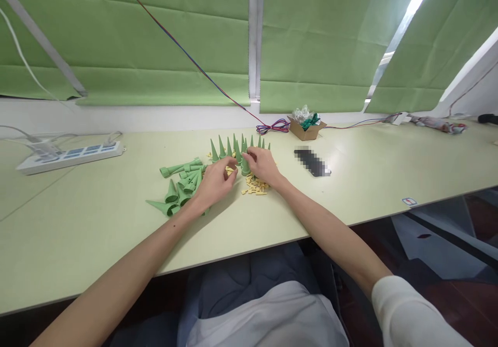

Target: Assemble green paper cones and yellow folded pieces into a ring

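- White shirt, six o'clock.
- Left hand: fingers loosely curled; cannot tell if holding.
- Right hand: fingers narrowed at one green cone; grip unclear.
- Slender, sharp-tipped upright cones: twelve o'clock beyond the hands.
- Hollow, wide-mouthed loose cones: nine o'clock of the left hand.

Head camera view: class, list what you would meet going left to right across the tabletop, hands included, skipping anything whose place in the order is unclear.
White power strip, heap of lying green cones, left hand, right hand, cardboard box, long bundle, dark object at the far right edge.
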The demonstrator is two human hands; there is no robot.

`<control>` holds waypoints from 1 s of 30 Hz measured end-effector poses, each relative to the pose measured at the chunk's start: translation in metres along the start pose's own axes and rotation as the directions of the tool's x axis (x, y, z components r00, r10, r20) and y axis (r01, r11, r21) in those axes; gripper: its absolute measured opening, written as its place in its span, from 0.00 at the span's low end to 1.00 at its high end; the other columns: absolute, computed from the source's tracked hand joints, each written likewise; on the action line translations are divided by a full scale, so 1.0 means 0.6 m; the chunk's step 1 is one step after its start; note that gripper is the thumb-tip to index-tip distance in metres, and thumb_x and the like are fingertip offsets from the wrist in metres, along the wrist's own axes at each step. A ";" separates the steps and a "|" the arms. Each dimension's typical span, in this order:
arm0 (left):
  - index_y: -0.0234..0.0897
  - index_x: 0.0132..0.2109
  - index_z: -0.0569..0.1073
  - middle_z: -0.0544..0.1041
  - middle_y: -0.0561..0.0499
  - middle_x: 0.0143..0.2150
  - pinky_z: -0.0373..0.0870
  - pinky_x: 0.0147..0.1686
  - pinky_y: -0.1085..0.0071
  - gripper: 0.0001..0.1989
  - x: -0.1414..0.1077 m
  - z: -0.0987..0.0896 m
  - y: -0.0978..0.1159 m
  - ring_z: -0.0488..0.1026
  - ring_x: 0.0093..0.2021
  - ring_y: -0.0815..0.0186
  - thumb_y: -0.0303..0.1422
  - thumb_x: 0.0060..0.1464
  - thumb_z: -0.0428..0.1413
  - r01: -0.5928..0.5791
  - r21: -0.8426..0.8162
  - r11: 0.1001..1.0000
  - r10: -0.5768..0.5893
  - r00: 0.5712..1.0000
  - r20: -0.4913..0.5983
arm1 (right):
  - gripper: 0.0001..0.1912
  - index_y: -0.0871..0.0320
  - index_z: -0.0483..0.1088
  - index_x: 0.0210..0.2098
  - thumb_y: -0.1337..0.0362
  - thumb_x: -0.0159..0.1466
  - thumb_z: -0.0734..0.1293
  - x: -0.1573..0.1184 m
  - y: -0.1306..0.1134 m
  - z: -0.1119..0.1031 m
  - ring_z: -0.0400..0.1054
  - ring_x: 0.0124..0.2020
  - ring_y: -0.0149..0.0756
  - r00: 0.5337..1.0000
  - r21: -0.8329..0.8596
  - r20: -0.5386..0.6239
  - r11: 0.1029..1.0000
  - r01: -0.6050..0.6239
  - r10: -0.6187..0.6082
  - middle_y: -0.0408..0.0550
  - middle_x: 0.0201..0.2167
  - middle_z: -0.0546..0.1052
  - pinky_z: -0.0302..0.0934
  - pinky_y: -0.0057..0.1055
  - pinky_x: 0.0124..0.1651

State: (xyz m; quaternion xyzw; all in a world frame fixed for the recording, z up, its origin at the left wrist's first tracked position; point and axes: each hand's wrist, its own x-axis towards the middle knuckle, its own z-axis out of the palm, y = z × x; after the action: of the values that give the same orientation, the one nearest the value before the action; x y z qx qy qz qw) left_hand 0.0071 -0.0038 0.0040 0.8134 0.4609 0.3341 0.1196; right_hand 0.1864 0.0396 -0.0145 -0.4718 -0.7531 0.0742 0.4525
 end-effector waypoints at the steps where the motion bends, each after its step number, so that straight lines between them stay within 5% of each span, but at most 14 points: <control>1: 0.37 0.48 0.73 0.80 0.48 0.46 0.69 0.34 0.67 0.13 0.000 0.000 0.000 0.73 0.26 0.67 0.34 0.58 0.51 -0.007 0.006 1.000 0.007 1.000 0.002 | 0.17 0.56 0.56 0.24 0.61 0.68 0.61 0.000 0.000 0.000 0.52 0.24 0.30 1.000 -0.003 0.003 1.000 -0.001 0.001 0.40 0.21 0.62 0.46 0.28 0.31; 12: 0.37 0.40 0.74 0.81 0.51 0.38 0.68 0.37 0.67 0.09 -0.001 -0.001 0.005 0.72 0.28 0.66 0.32 0.59 0.50 -0.040 0.046 0.998 0.039 0.999 0.037 | 0.06 0.57 0.68 0.33 0.62 0.66 0.65 -0.001 -0.004 0.002 0.62 0.27 0.33 0.996 0.005 0.031 0.996 -0.086 0.085 0.42 0.25 0.72 0.53 0.29 0.35; 19: 0.37 0.39 0.75 0.80 0.52 0.33 0.66 0.35 0.69 0.09 -0.003 0.000 0.010 0.72 0.27 0.67 0.31 0.59 0.50 -0.078 0.039 0.996 0.077 0.997 0.020 | 0.09 0.56 0.68 0.43 0.58 0.67 0.64 -0.003 -0.016 -0.001 0.64 0.26 0.32 0.993 0.117 -0.085 0.991 -0.069 0.080 0.38 0.23 0.70 0.55 0.29 0.35; 23: 0.37 0.39 0.75 0.78 0.53 0.29 0.65 0.32 0.70 0.08 -0.005 -0.001 0.013 0.70 0.25 0.68 0.31 0.60 0.51 -0.114 0.061 0.992 0.115 0.993 -0.014 | 0.08 0.56 0.65 0.39 0.58 0.69 0.60 -0.004 -0.025 -0.008 0.59 0.21 0.31 0.976 0.137 -0.204 0.989 -0.048 0.076 0.34 0.18 0.62 0.52 0.28 0.32; 30: 0.36 0.42 0.75 0.79 0.52 0.30 0.65 0.30 0.71 0.10 -0.007 -0.010 0.009 0.71 0.25 0.68 0.33 0.63 0.49 -0.206 0.159 0.966 0.220 0.972 -0.079 | 0.11 0.55 0.65 0.34 0.58 0.70 0.59 0.001 -0.015 -0.011 0.56 0.22 0.31 0.977 0.095 -0.206 0.995 -0.043 0.062 0.36 0.19 0.62 0.51 0.29 0.32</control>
State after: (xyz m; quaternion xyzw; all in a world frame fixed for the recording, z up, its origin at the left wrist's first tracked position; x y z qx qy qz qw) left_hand 0.0052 -0.0109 0.0095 0.8480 0.3997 0.3481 -0.0007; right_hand 0.1853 0.0330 -0.0056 -0.4758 -0.6848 0.0699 0.5475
